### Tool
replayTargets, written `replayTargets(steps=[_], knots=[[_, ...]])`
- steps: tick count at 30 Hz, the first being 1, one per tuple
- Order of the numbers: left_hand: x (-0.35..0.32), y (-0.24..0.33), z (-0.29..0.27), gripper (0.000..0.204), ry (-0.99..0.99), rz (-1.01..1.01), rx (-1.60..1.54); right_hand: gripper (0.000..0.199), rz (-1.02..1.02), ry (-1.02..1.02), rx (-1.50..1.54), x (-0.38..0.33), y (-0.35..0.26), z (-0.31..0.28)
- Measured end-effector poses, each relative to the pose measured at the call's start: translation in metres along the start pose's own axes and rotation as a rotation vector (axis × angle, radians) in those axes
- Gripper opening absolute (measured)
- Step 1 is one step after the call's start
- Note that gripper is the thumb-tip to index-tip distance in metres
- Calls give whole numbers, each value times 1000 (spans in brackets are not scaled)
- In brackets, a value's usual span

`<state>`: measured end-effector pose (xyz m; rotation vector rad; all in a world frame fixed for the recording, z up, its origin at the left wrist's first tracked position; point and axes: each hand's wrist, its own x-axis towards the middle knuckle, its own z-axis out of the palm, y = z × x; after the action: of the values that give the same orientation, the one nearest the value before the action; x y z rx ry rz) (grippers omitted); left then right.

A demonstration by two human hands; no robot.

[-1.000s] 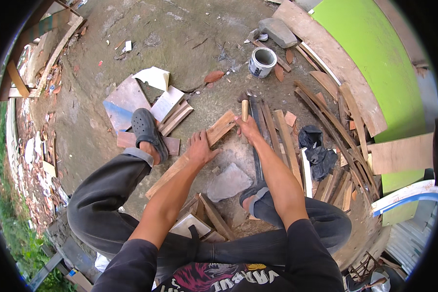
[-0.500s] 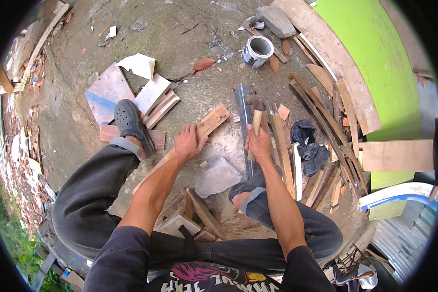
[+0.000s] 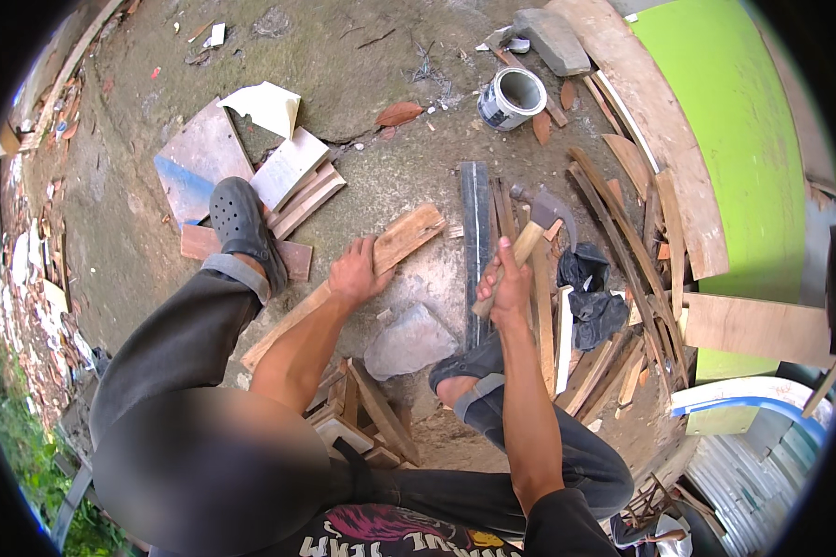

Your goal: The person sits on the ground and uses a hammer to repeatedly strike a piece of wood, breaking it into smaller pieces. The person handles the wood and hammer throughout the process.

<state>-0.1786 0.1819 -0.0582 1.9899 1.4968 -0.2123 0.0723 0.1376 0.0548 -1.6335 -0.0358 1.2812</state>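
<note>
My left hand [image 3: 355,272] is closed around a bare wooden plank [image 3: 407,239] that lies slantwise on the ground, its far end pointing up and to the right. In my right hand [image 3: 507,286] is a claw hammer [image 3: 529,238], held by its pale wooden handle. The hammer's dark metal head tilts to the right, above some thin wood strips and apart from the plank. Under the right hand runs a dark flat bar [image 3: 476,223] with a light line along it. A flat grey stone [image 3: 411,342] sits between my forearms. A blurred patch hides my left upper arm.
An open paint can [image 3: 513,98] stands at the far right by a grey block [image 3: 553,42]. Long wood strips [image 3: 627,246] and a black plastic bag [image 3: 596,316] lie on the right. Board pieces [image 3: 204,153] are beside my left shoe [image 3: 241,218]. Wood offcuts [image 3: 381,408] lie near my lap.
The hammer has swung from nearly upright to a rightward tilt, its head now farther right. My left hand keeps its hold on the plank. The whole view has shifted slightly.
</note>
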Motion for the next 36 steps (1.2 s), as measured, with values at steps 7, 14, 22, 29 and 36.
replayTargets(steps=[7, 14, 22, 29, 36], knots=[[3, -2, -1, 74, 3, 4, -9, 29, 308, -89, -300, -1, 31, -5], [1, -2, -2, 75, -36, -7, -22, 25, -94, 65, -135, -23, 10, 14], [1, -3, 2, 75, -2, 33, -47, 35, -215, -67, -1055, -17, 33, 15], [0, -2, -9, 78, -70, 0, -42, 32, -396, 102, -750, -32, 43, 20], [-1, -3, -4, 75, -7, 17, -60, 33, -164, 95, -843, -28, 37, 20]])
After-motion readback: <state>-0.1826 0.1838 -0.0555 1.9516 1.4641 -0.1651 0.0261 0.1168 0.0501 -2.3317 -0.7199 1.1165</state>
